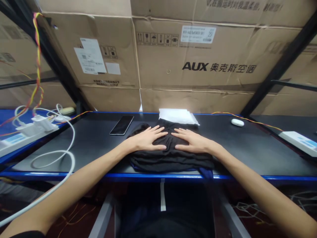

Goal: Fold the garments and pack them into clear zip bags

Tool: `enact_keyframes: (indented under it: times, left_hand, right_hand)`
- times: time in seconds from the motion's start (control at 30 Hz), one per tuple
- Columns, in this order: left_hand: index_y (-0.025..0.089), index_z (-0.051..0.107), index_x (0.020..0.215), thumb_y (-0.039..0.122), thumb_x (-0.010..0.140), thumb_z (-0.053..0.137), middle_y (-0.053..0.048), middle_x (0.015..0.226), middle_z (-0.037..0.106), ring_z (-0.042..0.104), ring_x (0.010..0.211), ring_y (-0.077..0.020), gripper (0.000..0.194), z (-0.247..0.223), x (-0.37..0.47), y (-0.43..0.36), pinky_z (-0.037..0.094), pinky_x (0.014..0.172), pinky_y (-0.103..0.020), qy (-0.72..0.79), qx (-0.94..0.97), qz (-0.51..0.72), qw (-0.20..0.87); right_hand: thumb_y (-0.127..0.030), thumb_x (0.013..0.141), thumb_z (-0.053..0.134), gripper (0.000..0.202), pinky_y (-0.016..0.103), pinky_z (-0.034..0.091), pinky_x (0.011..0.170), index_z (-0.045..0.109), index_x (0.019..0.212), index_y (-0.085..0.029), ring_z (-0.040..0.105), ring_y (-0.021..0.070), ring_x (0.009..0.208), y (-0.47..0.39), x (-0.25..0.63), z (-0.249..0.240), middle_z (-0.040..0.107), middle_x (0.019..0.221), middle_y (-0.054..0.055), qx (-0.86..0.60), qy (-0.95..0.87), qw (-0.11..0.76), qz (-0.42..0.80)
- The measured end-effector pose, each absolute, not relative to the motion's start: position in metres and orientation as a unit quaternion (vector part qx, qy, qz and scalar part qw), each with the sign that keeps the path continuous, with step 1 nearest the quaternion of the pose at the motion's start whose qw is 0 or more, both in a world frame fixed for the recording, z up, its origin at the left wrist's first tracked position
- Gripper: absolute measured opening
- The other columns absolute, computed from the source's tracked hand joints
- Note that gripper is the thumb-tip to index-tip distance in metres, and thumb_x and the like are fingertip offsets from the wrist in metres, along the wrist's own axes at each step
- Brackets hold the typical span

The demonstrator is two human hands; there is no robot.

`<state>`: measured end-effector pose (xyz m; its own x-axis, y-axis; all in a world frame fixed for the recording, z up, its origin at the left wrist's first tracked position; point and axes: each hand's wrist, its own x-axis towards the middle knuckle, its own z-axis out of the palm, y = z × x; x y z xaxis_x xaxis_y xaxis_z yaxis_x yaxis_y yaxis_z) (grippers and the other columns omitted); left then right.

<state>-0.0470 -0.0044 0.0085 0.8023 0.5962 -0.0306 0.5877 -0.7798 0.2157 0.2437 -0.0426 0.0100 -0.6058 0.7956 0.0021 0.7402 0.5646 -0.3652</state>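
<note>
A bunched black cloth garment [168, 160] lies on the dark tabletop [91, 145] at the front middle, with a dark blue bit hanging over the front edge at its right. Flat on its left part rests my left hand [148, 138], fingers spread and pointing inward. My right hand [192, 140] lies across the right part in the same way, also with fingers apart. Neither hand grips the cloth. Behind the garment, partly covered by it, is a white sheet or packet [177, 115]. What kind of garment it is I cannot tell.
A black phone [122, 125] lies left of the cloth. A small white case [237, 122] sits at the back right. Power strips [27, 134] with a looping white cable [71, 158] are on the left, another power strip [299, 142] on the right. Large cartons [198, 79] stand behind.
</note>
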Motion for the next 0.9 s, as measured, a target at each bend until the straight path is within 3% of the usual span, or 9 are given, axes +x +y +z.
enact_keyframes:
  times: [0.47,0.6,0.73,0.9]
  left_hand:
    - [0.029,0.034,0.158,0.076,0.092,0.046,-0.007,0.168,0.019,0.012,0.157,-0.0323,0.083,0.015,-0.045,-0.008,0.013,0.126,-0.053,0.328,0.937,0.021,0.118]
    - [0.024,0.051,0.149,0.070,0.097,0.041,-0.008,0.164,0.033,0.030,0.152,-0.0285,0.070,0.020,-0.041,-0.008,0.023,0.126,-0.043,0.341,0.930,0.082,0.111]
    - [0.018,0.067,0.132,0.052,0.102,0.041,-0.010,0.147,0.057,0.053,0.137,-0.0255,0.052,0.023,-0.040,0.006,0.038,0.119,-0.038,0.344,0.916,0.191,0.076]
    - [0.018,0.073,0.119,0.036,0.095,0.052,-0.007,0.119,0.074,0.070,0.105,-0.0242,0.036,0.026,-0.039,0.039,0.053,0.102,-0.038,0.391,0.890,0.229,0.055]
  right_hand:
    - [-0.072,0.091,0.052,0.078,0.054,0.020,0.125,0.045,0.154,-0.025,0.025,0.0321,0.153,-0.041,0.245,0.009,0.031,0.165,0.009,-0.433,-0.880,0.102,0.166]
    - [-0.065,0.096,0.048,0.064,0.049,0.033,0.121,0.057,0.145,-0.024,0.044,0.0295,0.144,-0.039,0.245,0.011,0.049,0.156,0.009,-0.429,-0.874,0.163,0.158]
    - [-0.052,0.097,0.051,0.043,0.047,0.047,0.108,0.072,0.126,-0.027,0.065,0.0294,0.120,-0.032,0.246,0.013,0.072,0.128,0.006,-0.425,-0.859,0.262,0.116]
    - [-0.045,0.094,0.050,0.034,0.047,0.053,0.095,0.079,0.102,-0.027,0.069,0.0289,0.099,-0.018,0.261,0.011,0.078,0.104,0.006,-0.470,-0.816,0.333,0.050]
